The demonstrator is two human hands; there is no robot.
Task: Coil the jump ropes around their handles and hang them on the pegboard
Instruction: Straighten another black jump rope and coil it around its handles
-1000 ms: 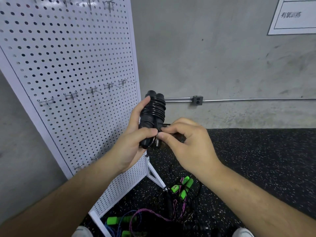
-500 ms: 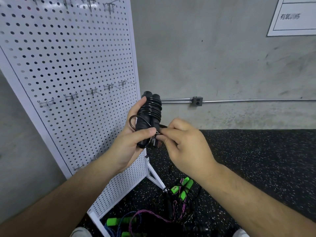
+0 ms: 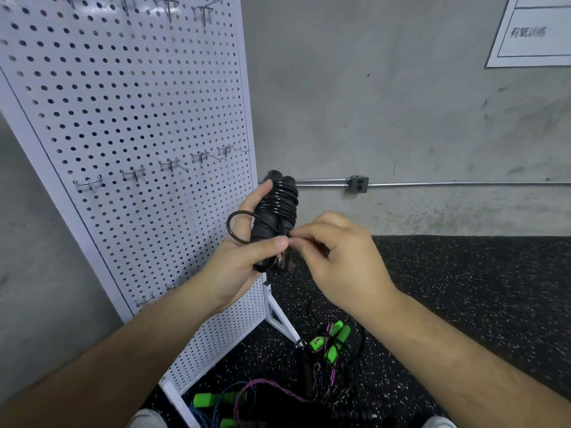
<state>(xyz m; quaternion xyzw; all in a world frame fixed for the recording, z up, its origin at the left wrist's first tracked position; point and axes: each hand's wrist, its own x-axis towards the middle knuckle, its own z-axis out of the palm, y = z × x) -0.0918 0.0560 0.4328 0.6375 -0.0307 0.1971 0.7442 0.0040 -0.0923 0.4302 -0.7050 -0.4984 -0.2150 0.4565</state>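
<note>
My left hand (image 3: 238, 267) grips the black jump rope (image 3: 279, 208), held upright in front of me. The thumb lies across the front of the two handles and the fingers are wrapped round behind. The cord is wound tight round the handles above the thumb, and both handle tops stick out above the coils. A free loop (image 3: 234, 227) of the cord bulges out on the far side of the bundle from my right hand and lies over the left fingers.

My right hand (image 3: 340, 261) is just beside the left thumb tip. Its thumb and forefinger pinch the cord at the lower part of the bundle, and its other fingers are curled in.

The white pegboard (image 3: 139, 103) stands behind the left hand. A row of metal hooks (image 3: 136, 173) sits higher than that hand, well apart from the rope.

Below both hands a tangle of other ropes (image 3: 332, 341) lies on the dark speckled floor (image 3: 463, 288), with green handles and purple and blue cords. It is near the pegboard's foot (image 3: 279, 319).

A grey outlet box (image 3: 358, 183) is on the wall beyond the right hand.
</note>
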